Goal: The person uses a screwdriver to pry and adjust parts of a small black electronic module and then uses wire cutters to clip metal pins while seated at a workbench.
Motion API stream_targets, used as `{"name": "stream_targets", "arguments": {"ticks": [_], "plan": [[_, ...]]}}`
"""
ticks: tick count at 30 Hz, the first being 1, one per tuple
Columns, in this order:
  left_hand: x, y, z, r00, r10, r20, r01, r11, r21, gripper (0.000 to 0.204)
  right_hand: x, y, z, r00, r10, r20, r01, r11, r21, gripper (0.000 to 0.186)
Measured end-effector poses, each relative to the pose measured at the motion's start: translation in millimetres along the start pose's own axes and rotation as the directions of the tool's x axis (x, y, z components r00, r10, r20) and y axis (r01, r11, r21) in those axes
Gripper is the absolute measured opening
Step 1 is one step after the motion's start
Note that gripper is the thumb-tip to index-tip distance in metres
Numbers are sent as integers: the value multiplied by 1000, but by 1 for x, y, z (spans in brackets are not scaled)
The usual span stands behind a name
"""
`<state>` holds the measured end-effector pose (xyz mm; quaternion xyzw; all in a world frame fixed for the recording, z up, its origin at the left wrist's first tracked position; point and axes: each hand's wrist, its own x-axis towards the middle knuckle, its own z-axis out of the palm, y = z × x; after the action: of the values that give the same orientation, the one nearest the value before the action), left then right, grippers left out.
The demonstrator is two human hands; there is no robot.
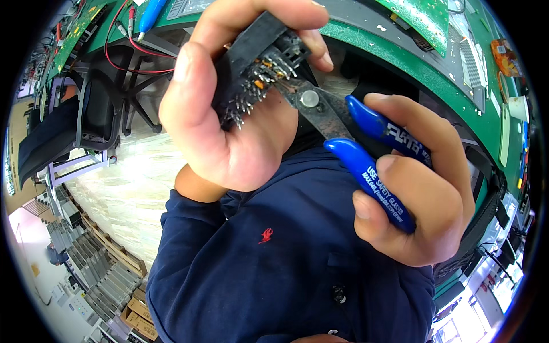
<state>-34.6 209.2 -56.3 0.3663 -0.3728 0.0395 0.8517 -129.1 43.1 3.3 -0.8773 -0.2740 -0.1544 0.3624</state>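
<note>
My left hand [229, 137] grips a black plastic component [240, 63] with rows of bent metal pins and small orange bits along its lower side, held up near the top middle. My right hand [417, 188] is closed round a pair of cutters with blue handles [366, 183]; their grey metal jaws [303, 94] reach to the pins in my left hand, and their tips are hard to make out among the pins.
A green-topped bench [343, 34] curves behind my hands, holding green circuit boards [423, 23], red and black leads [130, 28] and a blue pen-like tool [150, 17]. A black chair [97, 97] stands left. Grey stacked parts [97, 246] and cardboard boxes [140, 314] are at lower left.
</note>
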Motion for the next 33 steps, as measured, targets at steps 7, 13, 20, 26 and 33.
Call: {"name": "stream_targets", "arguments": {"ticks": [7,13,20,26,33], "plan": [[-4,4,1,998,0,-57,9,988,154,51,-5,12,16,998,-31,-62,34,999,42,32],[-4,9,-2,988,-62,-143,85,983,165,48,-9,32,36,985,-92,-148,106,991,88,38],[-8,10,-10,971,-85,-225,133,969,206,48,-7,40,45,997,33,-70,-4,927,375,45],[-9,5,-9,965,-122,-232,176,958,227,48,-6,37,47,990,133,-49,-110,939,325,58],[-10,-3,-6,960,-154,-235,214,942,260,48,2,35,46,979,48,-198,-49,999,1,60]]}}
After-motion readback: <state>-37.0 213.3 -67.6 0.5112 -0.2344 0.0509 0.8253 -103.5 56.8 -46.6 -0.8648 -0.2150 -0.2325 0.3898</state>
